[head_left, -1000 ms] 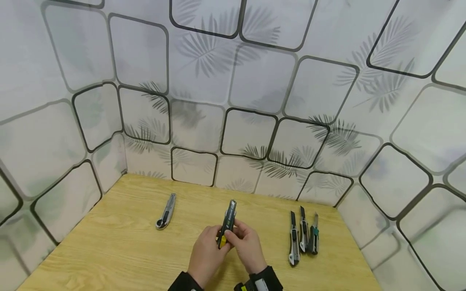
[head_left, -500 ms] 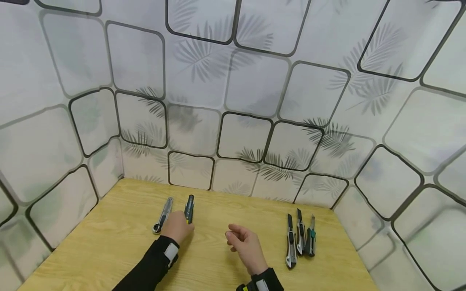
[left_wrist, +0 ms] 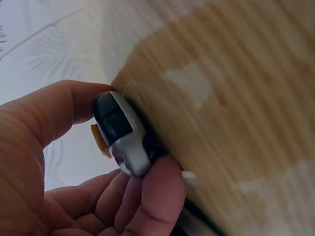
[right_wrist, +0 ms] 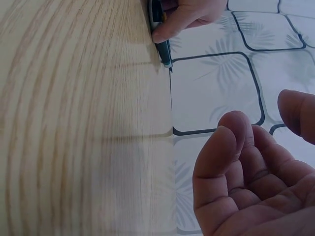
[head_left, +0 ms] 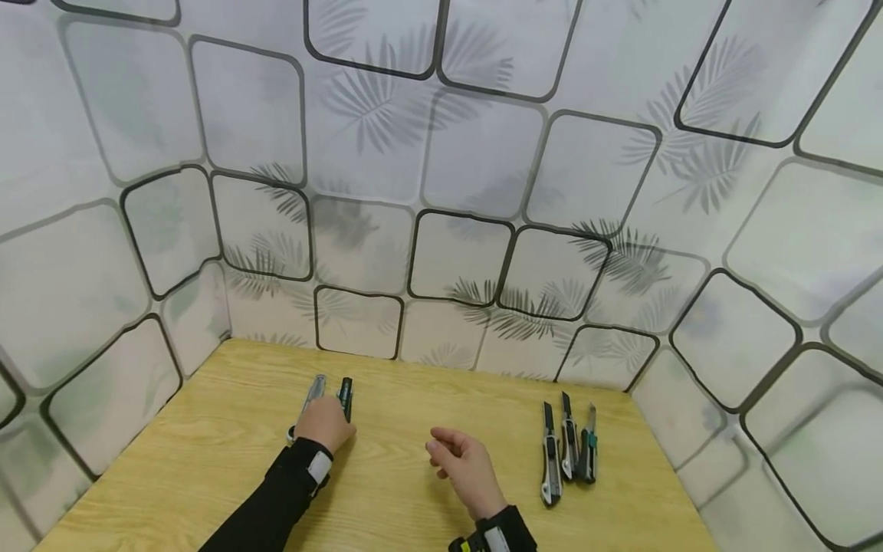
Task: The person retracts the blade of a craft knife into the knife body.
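My left hand [head_left: 323,426] pinches a dark utility knife [head_left: 346,395] between thumb and fingers, down at the wooden tabletop. In the left wrist view, the knife's black and silver end [left_wrist: 120,130] shows with a yellow part on its side. Close beside it lies a silver utility knife [head_left: 316,388], partly hidden by that same hand. My right hand [head_left: 471,469] is held over the middle of the table with loosely bent fingers and nothing in them. The right wrist view shows its fingers [right_wrist: 216,172] apart from the thumb.
On the right of the table [head_left: 414,506] lie three utility knives in a row: a long one [head_left: 551,469], a middle one [head_left: 569,445] and a green-and-black one [head_left: 589,452]. A patterned curtain [head_left: 366,253] stands along the back and sides.
The dark utility knife has gone from both hands at the centre to the left, beside the silver one, in my left hand. My right hand has let go of it and stayed near the middle.
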Demonstrator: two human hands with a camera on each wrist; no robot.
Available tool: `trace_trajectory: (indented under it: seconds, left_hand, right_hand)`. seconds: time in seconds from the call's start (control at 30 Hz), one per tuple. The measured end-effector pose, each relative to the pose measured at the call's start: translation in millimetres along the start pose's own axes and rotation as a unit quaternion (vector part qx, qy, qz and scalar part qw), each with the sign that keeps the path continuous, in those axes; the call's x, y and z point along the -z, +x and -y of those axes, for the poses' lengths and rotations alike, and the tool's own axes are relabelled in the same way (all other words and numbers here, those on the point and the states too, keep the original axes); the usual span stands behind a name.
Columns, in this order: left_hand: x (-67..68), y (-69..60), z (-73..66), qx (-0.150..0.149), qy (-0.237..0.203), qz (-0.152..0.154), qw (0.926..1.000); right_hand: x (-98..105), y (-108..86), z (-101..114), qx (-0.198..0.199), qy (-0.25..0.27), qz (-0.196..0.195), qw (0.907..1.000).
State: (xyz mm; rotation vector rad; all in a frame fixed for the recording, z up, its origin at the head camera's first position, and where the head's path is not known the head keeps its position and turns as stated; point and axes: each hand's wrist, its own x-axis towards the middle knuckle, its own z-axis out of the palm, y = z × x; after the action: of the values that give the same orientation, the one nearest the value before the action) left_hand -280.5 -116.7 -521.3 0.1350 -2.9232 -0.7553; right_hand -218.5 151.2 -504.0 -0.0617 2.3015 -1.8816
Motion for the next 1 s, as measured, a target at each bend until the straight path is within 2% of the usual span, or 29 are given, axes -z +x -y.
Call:
trace_trajectory:
  seconds: [0.2, 0.3, 0.37, 0.43, 0.53, 0.6, 0.67, 0.73, 0.8, 1.0]
  left_hand:
    - [-3.9, 2.9, 0.9, 0.001, 0.011, 0.010, 0.9999]
    - [-5.4, 2.4, 0.1, 0.004, 0.012, 0.010, 0.9999]
    - [-6.2, 0.6, -0.3, 0.004, 0.012, 0.008, 0.9999]
    - [-6.6, -2.2, 0.1, 0.006, 0.008, 0.006, 0.9999]
    - [-4.1, -7.3, -1.0, 0.007, 0.015, -0.001, 0.9999]
    - [-0.3, -10.3, -4.7, 0.002, 0.026, -0.014, 0.9996]
    - [4.5, -13.7, -11.7, -0.017, 0.032, -0.037, 0.9987]
    - [9.3, -19.0, -22.0, -0.041, 0.030, -0.058, 0.9970]
    - [12.8, -26.4, -34.4, -0.067, 0.009, -0.067, 0.9955]
    - [10.1, -50.7, -64.5, -0.122, -0.041, -0.050, 0.9904]
  right_hand:
    - [12, 5.0, -4, 0.011, -0.020, -0.010, 0.9997]
    - [29, 6.3, -6, 0.032, -0.084, -0.048, 0.9948]
    - [46, 5.7, -8, 0.046, -0.152, -0.090, 0.9832]
    - [66, 4.1, -10, 0.045, -0.230, -0.143, 0.9615]
    - [94, 1.2, -16, 0.011, -0.308, -0.211, 0.9275]
    - [109, 0.4, -22, -0.020, -0.341, -0.234, 0.9101]
    - [119, 1.1, -29, -0.049, -0.365, -0.245, 0.8967]
    - [125, 2.9, -34, -0.071, -0.384, -0.245, 0.8875]
    - [129, 4.7, -37, -0.089, -0.396, -0.241, 0.8816]
    - [133, 9.0, -39, -0.097, -0.412, -0.226, 0.8772]
